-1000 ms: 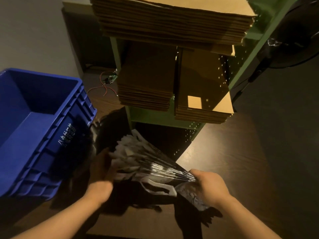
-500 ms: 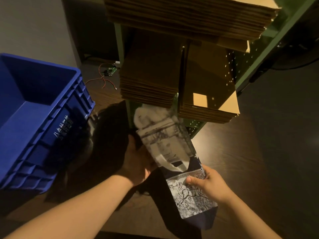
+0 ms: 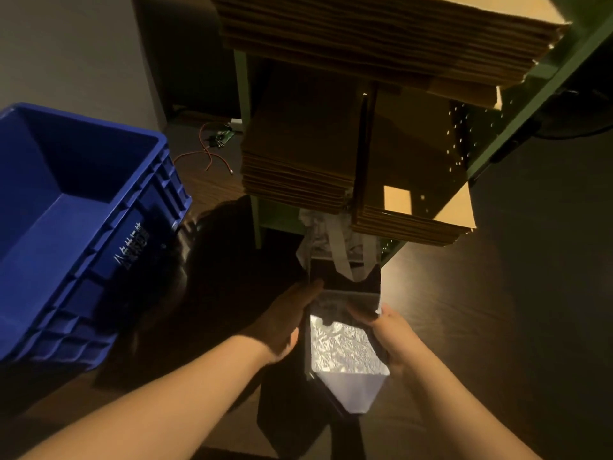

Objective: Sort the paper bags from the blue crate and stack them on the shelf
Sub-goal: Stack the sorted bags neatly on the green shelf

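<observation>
**Bundle aimed at the low shelf**

Both hands clasp the flat stack of black-and-white printed paper bags (image 3: pixel 345 327) edgewise, left hand (image 3: pixel 285 323) and right hand (image 3: pixel 386 333) on opposite sides, its handle end under the green metal shelf (image 3: pixel 497 127), probably to slide in squarely.

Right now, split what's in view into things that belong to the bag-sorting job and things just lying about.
Part of the job:
printed paper bags, held by the left hand and right hand
blue crate
green shelf
brown bag stacks

Just lying about:
red wires
small circuit board
</observation>
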A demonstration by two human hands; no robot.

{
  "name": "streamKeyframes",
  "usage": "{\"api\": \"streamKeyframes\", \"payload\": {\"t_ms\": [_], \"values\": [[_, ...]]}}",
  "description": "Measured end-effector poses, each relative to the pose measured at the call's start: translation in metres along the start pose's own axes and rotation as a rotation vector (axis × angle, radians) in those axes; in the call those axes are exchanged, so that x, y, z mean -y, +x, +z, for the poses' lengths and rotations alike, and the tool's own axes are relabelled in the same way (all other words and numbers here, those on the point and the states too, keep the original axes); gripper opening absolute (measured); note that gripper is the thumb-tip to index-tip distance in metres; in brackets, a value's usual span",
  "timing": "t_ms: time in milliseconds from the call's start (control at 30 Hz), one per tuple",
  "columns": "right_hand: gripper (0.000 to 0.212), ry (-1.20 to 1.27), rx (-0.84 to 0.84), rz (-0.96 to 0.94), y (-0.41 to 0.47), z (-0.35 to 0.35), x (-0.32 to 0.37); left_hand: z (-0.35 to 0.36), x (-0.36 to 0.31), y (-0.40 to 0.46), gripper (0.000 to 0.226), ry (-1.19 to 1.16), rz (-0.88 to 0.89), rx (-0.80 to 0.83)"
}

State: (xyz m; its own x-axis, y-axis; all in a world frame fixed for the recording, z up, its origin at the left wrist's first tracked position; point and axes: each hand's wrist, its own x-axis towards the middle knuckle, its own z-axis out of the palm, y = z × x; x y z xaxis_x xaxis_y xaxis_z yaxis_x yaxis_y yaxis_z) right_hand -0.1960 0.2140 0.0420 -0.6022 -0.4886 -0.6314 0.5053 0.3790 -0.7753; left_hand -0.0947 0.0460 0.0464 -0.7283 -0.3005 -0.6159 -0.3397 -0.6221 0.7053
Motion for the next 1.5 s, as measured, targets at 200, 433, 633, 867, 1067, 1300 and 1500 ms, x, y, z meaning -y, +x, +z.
{"api": "streamKeyframes", "payload": {"t_ms": [200, 433, 633, 867, 1067, 1300, 1500], "values": [[0.047, 0.146, 0.09, -0.075, 0.02, 0.019, 0.03, -0.018, 0.015, 0.003, 0.027, 0.105, -0.068, 0.039], [0.044, 0.198, 0.091, -0.041, 0.032, 0.045, 0.059, -0.034, -0.006, 0.011, 0.062, 0.154, -0.051, 0.056], [0.046, 0.207, 0.068, -0.035, 0.034, 0.059, 0.052, -0.055, -0.026, 0.029, 0.05, 0.135, -0.062, 0.069], [0.036, 0.171, 0.076, -0.052, 0.045, 0.073, 0.049, -0.055, -0.059, 0.047, 0.044, 0.141, -0.073, 0.041], [0.095, 0.191, -0.061, -0.108, 0.075, 0.084, 0.057, -0.059, -0.081, 0.067, 0.04, 0.177, -0.111, -0.001], [0.105, 0.206, -0.074, -0.073, 0.093, 0.096, 0.059, -0.072, -0.083, 0.08, 0.037, 0.138, -0.117, -0.027], [0.051, 0.225, -0.103, -0.058, 0.075, 0.091, 0.06, -0.083, -0.069, 0.083, 0.073, 0.054, 0.021, -0.187]]}}
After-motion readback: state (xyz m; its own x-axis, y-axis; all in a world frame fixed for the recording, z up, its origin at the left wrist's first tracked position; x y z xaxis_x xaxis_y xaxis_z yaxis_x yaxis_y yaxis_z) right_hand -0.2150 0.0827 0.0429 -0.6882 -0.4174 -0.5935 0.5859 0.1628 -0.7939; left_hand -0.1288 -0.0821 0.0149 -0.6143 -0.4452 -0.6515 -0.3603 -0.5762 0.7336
